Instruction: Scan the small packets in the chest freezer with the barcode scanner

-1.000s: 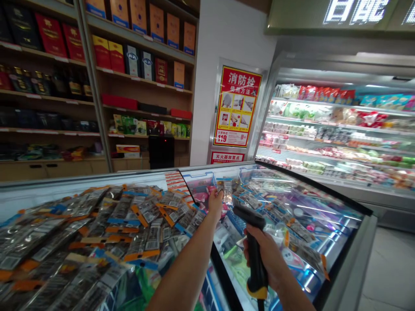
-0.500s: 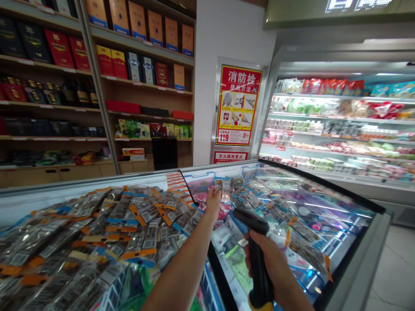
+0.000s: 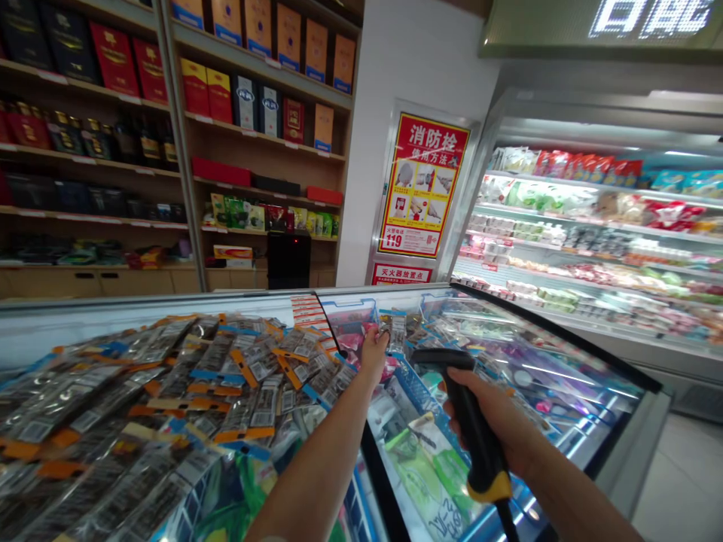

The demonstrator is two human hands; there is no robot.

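Note:
My right hand (image 3: 490, 397) is wrapped round the handle of a black and yellow barcode scanner (image 3: 473, 430), whose head points left over the freezer. My left arm reaches out to the far end of the chest. There my left hand (image 3: 373, 349) is closed, its fingers pinched at the edge of a clear packet with a blue top strip (image 3: 398, 333). Pink packages (image 3: 353, 343) lie just beside that hand. A heap of clear packets with orange and blue strips (image 3: 218, 376) covers the left side.
Blue baskets with bagged goods, among them a green bag (image 3: 425, 468), fill the chest freezer (image 3: 607, 429). A black divider (image 3: 379, 470) runs between its halves. Beyond stand shelves of boxes (image 3: 257, 128), a red fire-hydrant sign (image 3: 423, 184) and a lit refrigerated display (image 3: 599, 226).
The scanner has moved right and its handle leans more, uncovering the green bag beneath. The packet by my left hand has shifted right and shows narrower. The whole view has tilted slightly.

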